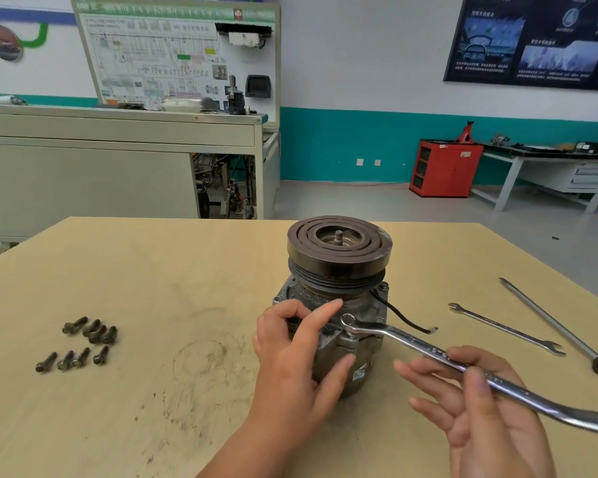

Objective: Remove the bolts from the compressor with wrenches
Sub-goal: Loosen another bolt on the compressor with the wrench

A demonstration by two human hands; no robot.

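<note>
The compressor [339, 270] stands upright mid-table [152, 270], the left hand [290, 353] curled round its near side. The right hand [480, 408] pinches the wrench [428, 350], thumb over spread fingers, ring end at the housing. Loose bolts [94, 331] lie left; a spare wrench [504, 328] and a screwdriver [549, 319] lie right.

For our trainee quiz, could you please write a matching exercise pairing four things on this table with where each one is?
Things:
1 loose bolts
2 long wrench
3 small wrench
4 screwdriver

Places:
A far right of the table
B held in the right hand, ring end on the compressor
C table's left side
D lying between compressor and screwdriver

Pairs: 1-C, 2-B, 3-D, 4-A
</note>
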